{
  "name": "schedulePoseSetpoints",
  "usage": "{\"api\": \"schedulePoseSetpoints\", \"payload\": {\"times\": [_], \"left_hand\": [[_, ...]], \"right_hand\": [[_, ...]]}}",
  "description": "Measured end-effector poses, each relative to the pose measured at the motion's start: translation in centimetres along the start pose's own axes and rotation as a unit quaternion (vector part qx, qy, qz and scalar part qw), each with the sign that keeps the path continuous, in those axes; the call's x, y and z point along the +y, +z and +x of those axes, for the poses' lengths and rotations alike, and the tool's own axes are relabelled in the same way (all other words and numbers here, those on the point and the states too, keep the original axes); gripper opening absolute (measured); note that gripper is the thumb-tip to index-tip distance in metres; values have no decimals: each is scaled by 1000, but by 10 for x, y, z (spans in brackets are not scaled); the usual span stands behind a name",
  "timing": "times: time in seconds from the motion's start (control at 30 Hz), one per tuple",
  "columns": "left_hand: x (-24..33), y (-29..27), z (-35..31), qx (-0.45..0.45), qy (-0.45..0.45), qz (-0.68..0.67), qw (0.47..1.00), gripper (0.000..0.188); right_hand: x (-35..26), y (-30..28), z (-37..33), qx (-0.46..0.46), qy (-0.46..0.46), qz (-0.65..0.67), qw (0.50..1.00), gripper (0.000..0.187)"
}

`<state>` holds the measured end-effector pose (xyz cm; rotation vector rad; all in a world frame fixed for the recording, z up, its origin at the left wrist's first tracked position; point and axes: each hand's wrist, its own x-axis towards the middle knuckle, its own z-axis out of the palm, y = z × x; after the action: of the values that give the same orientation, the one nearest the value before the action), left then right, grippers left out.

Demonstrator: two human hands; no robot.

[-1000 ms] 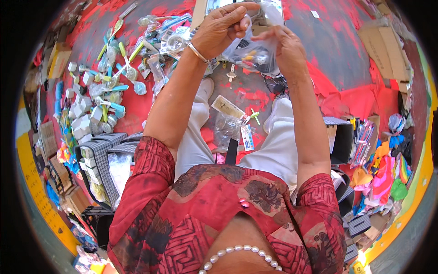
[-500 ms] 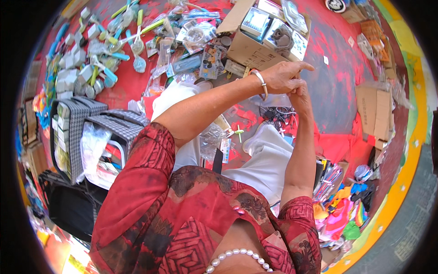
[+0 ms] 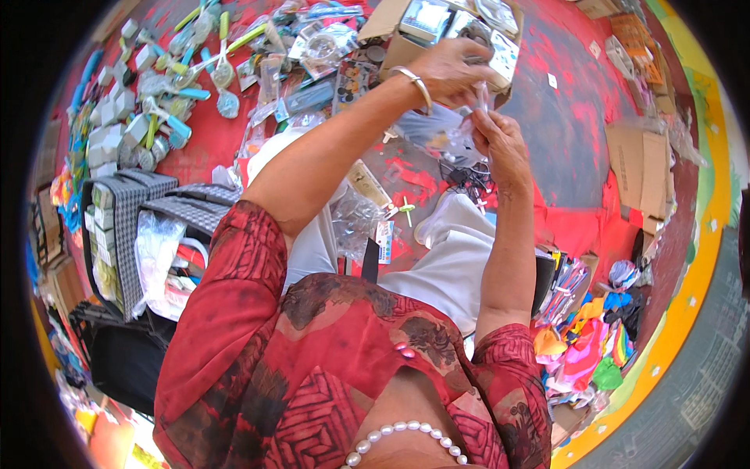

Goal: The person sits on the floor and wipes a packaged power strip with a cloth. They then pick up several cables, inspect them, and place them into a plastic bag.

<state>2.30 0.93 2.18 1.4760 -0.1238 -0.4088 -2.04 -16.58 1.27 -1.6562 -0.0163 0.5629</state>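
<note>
My left hand [image 3: 453, 70], with a silver bangle on its wrist, is raised in front of me and pinches the top of a small clear plastic packet [image 3: 441, 129]. My right hand [image 3: 500, 144] meets it from below and grips the same packet at its right edge. The packet hangs between both hands above my white-trousered knees. What is inside it is too blurred to tell. Just beyond my hands stands an open cardboard box [image 3: 406, 43] holding packaged items.
Many small packaged goods and coloured utensils [image 3: 172, 86] lie spread on the red floor at upper left. A checked bag [image 3: 133, 227] with boxes sits at my left. Flat cardboard [image 3: 641, 164] lies at right, bright fabric items [image 3: 586, 344] at lower right.
The view has swung left and tilted. Both hands stayed together on the clear packet, now lower in the picture and nearer the cardboard box.
</note>
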Motion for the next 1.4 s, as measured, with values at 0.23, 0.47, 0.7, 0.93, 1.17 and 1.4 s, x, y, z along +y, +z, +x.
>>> {"api": "schedulePoseSetpoints", "payload": {"times": [0.23, 0.47, 0.7, 0.93, 1.17, 1.4], "left_hand": [[-15, 11, -1, -128, 96, 192, 968, 42], [-17, 35, -9, -80, 71, 76, 991, 27], [-27, 34, -6, -49, -48, 63, 996, 21], [-40, 25, -2, -17, -140, -186, 972, 15], [-30, 17, -1, -47, -229, -226, 946, 12], [-31, 19, -8, -115, -208, -190, 953, 12]], "right_hand": [[-3, -3, 9, 66, -75, 91, 991, 28], [-2, -5, 3, 172, -134, 39, 975, 21], [0, 1, 8, 179, -121, 73, 974, 17], [11, -6, 5, 145, -55, 175, 972, 23], [11, 4, 4, 177, -183, 34, 967, 16], [7, 13, -3, 253, -331, -397, 818, 22]]}}
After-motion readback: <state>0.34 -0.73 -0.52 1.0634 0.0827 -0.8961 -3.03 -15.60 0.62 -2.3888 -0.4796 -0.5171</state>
